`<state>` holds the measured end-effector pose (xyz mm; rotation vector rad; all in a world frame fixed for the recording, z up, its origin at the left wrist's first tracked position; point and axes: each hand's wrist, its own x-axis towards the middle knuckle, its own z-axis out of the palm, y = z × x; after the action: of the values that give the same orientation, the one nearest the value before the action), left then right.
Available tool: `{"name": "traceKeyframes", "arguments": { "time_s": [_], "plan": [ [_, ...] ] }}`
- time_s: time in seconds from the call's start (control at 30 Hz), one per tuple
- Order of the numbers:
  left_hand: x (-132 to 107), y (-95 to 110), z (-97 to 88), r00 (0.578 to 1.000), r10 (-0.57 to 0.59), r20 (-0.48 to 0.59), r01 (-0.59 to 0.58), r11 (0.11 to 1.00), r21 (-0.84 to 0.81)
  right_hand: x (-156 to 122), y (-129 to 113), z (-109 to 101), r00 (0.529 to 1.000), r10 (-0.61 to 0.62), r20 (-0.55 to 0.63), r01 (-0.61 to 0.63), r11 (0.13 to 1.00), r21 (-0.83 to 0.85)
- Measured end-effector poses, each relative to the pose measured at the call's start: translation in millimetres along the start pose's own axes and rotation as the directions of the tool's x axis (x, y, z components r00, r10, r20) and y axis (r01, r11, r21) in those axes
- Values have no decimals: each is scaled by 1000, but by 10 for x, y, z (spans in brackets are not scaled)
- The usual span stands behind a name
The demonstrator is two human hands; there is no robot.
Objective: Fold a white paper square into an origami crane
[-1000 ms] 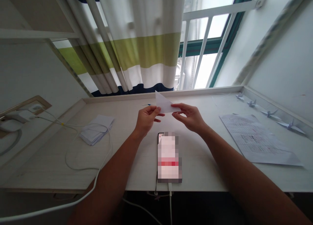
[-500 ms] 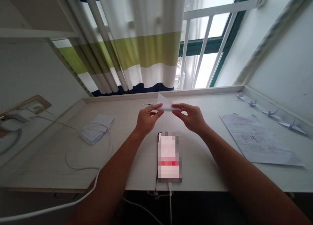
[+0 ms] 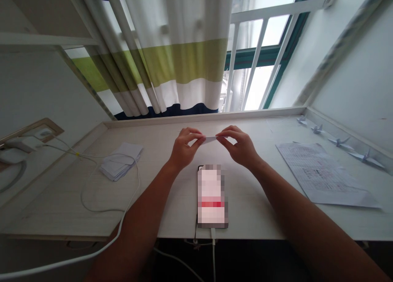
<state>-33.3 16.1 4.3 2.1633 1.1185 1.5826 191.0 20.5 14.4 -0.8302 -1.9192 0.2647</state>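
Observation:
A small folded piece of white paper [image 3: 210, 139] is held above the far part of the desk, seen nearly edge-on as a thin strip. My left hand [image 3: 186, 147] pinches its left end between thumb and fingers. Its right end is gripped the same way by my right hand [image 3: 240, 145]. Most of the paper's faces are turned out of sight or covered by my fingertips. Below my hands lies a phone [image 3: 211, 196] with a blurred screen, a white cable plugged into its near end.
A stack of white paper [image 3: 121, 162] lies at left, crossed by white charging cables [image 3: 138, 179]. On the right rests a sheet with writing [image 3: 325, 173]. Several folded paper cranes [image 3: 339, 143] line the right edge. A raised rim [image 3: 172, 119] borders the desk's back, before a curtain [image 3: 184, 61].
The upright pointed flap of the paper has gone down, so the paper now looks like a thin strip. My left fingers have lifted and curled slightly; both hands stay in nearly the same place.

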Motion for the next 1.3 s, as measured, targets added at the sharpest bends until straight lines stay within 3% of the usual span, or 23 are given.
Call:
{"name": "traceKeyframes", "arguments": {
  "time_s": [0.1,0.33,0.5,0.7,0.8,0.87,0.93,1.0,1.13,1.3],
  "plan": [
    [-8,59,11,997,-59,58,66,991,-116,1,-36,-13,999,28,41,-32,996,87],
    [-29,132,20,982,-82,173,116,974,-197,1,-79,7,991,83,109,-106,967,230],
    [-52,103,75,957,-206,202,261,917,-302,-7,-123,39,978,150,143,-190,926,326],
    [-38,67,53,945,-317,74,325,900,-292,22,-65,-13,959,222,179,-270,906,326],
    [18,11,-36,925,-380,-10,350,861,-367,50,71,-88,952,284,113,-306,865,398],
    [58,-44,-96,908,-406,-100,334,848,-412,64,159,-128,934,356,-25,-303,828,472],
    [78,-89,-120,895,-423,-145,329,842,-428,67,198,-139,920,381,-89,-290,817,498],
    [68,-102,-89,885,-454,-104,372,824,-427,57,175,-115,934,355,-43,-296,835,464],
    [-14,-31,77,890,-452,68,430,777,-459,8,47,-4,976,159,152,-206,899,387],
    [-81,35,178,902,-388,191,428,741,-517,-26,12,53,979,163,123,-196,917,346]
  ]
}}
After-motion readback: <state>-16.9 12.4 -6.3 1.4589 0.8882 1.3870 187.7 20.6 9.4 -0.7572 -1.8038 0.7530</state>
